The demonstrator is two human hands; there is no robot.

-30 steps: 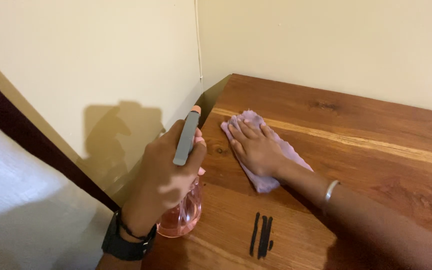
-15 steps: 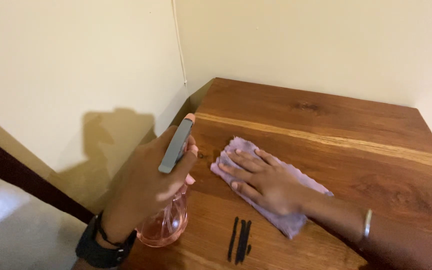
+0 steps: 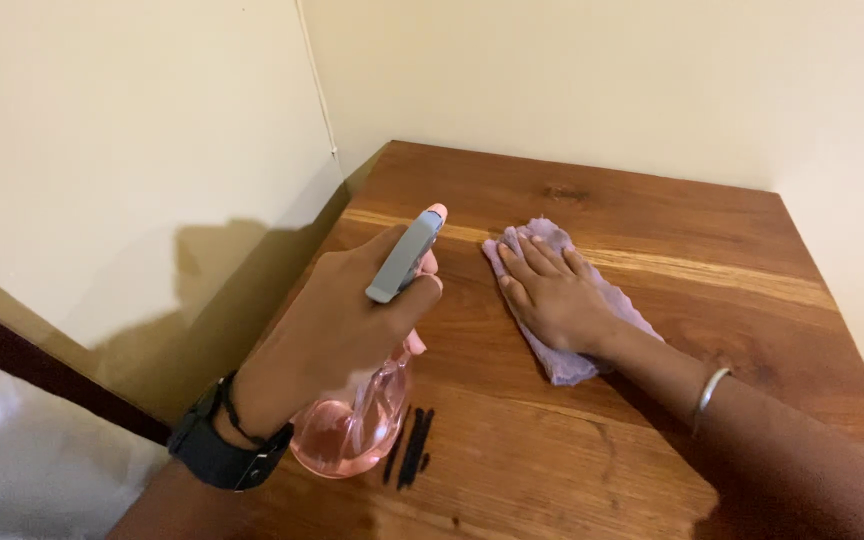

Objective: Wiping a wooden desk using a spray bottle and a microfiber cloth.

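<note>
Left grip is wrapped around a pink spray bottle held over the wooden surface. Right grip is spread flat, pressing a purple cloth down. Small black sticks lie beside the bottle.

The single head-worn camera looks steeply down and forward from close above the brown wooden tabletop, facing the corner of cream walls at the upper left of the frame, with both forearms entering from the bottom edge, and no second view overlaps it.
</note>
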